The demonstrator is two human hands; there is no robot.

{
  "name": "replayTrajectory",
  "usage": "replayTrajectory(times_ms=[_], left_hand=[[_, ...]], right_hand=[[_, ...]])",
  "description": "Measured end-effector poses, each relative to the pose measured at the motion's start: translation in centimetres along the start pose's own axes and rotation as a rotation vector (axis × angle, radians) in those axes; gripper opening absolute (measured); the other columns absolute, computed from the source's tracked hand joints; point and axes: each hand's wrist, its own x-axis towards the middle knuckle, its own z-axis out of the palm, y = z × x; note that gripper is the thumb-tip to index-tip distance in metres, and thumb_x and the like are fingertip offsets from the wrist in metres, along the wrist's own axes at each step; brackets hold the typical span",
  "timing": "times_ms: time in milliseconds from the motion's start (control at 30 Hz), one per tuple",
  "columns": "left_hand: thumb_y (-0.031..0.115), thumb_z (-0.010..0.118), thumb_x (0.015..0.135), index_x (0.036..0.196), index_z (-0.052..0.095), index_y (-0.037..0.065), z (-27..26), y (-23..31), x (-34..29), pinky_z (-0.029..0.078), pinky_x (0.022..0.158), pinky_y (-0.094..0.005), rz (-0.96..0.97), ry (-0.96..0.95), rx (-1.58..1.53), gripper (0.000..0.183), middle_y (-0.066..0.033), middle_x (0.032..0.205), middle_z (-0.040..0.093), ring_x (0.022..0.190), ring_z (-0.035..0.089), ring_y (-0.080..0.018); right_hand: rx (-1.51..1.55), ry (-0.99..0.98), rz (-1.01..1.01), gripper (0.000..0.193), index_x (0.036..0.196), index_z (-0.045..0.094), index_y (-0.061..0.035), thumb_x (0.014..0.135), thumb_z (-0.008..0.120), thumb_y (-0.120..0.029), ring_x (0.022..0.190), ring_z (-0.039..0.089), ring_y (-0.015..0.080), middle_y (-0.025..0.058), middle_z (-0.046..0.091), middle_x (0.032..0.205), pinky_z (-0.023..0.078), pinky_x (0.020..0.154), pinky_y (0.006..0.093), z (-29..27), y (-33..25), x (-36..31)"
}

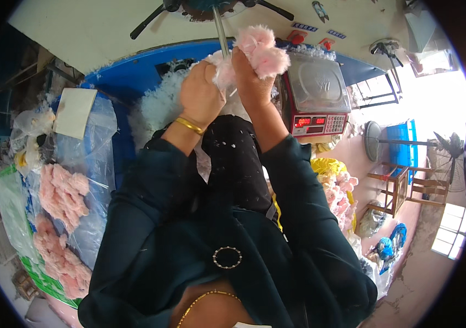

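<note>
A fluffy pink plush piece (264, 54) is held between my two hands at the lower end of a metal tube (220, 28). My left hand (202, 94), with a gold bangle at the wrist, is closed on the piece's paler left part, beside the tube. My right hand (252, 82) is closed around the same piece from the right. Its rounded pink lobes stick out above my right fingers. The tube's tip is hidden by the plush and my fingers.
White stuffing fluff (162, 101) lies in the blue tray (129, 59) ahead. A red scale (318, 123) with a clear pan stands at right. Pink plush pieces (60, 194) lie on plastic bags at left; more pink pieces (338, 199) fill a yellow bag at right. Red buttons (297, 38) sit on the machine.
</note>
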Motion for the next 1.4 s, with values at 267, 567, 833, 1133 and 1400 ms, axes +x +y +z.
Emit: replayTrajectory(times_ms=[267, 567, 833, 1133, 1400], left_hand=[[0.024, 0.070, 0.077, 0.101, 0.060, 0.006, -0.3, 3.3, 0.1, 0.049, 0.065, -0.0440, -0.226, -0.105, 0.036, 0.031, -0.0133, 0.084, 0.063, 0.080, 0.060, -0.0362], [0.014, 0.080, 0.059, 0.091, 0.052, 0.003, -3.6, 3.0, 1.6, 0.042, 0.075, -0.0414, -0.162, 0.085, -0.139, 0.045, -0.0142, 0.089, 0.055, 0.085, 0.052, -0.0342], [0.016, 0.075, 0.071, 0.093, 0.053, 0.002, -4.8, 2.6, -0.9, 0.045, 0.069, -0.0385, -0.173, -0.025, -0.356, 0.033, -0.0142, 0.084, 0.057, 0.079, 0.056, -0.0332], [0.025, 0.040, 0.102, 0.117, 0.054, -0.002, -5.4, 2.8, -1.9, 0.048, 0.076, -0.0242, -0.690, -0.110, -1.317, 0.034, -0.0051, 0.101, 0.061, 0.086, 0.057, -0.0095], [0.024, 0.048, 0.097, 0.117, 0.052, 0.000, -5.3, 2.7, -2.4, 0.048, 0.077, -0.0249, -0.859, -0.159, -1.399, 0.032, -0.0040, 0.101, 0.060, 0.089, 0.058, -0.0111]], right_hand=[[-0.091, 0.238, 0.333, 0.027, 0.081, 0.064, 0.0074, 0.069, 0.066, -0.017, 0.075, 0.065, 0.0173, 0.0154, 0.066, 0.075, 0.050, 0.065, 0.0321, 1.5, 0.5, 3.0], [-0.325, 0.179, 0.405, 0.035, 0.078, 0.064, 0.0091, 0.063, 0.070, -0.023, 0.074, 0.065, 0.0224, 0.0164, 0.066, 0.075, 0.050, 0.067, 0.0351, 3.1, 4.9, 8.7], [-0.209, 0.126, 0.319, 0.014, 0.083, 0.064, -0.0005, 0.074, 0.067, -0.010, 0.071, 0.060, 0.0106, 0.0040, 0.063, 0.078, 0.047, 0.061, 0.0266, 1.5, -1.7, 1.3], [0.453, -0.554, 0.778, 0.045, 0.116, 0.056, 0.0012, 0.090, 0.061, -0.035, 0.060, 0.047, 0.0062, 0.0006, 0.057, 0.082, 0.036, 0.049, 0.0205, -6.7, -1.9, -1.5], [0.328, -0.574, 0.760, 0.021, 0.088, 0.059, -0.0011, 0.092, 0.060, -0.022, 0.052, 0.048, 0.0070, -0.0023, 0.054, 0.065, 0.037, 0.043, 0.0249, -4.3, -3.5, -2.7]])
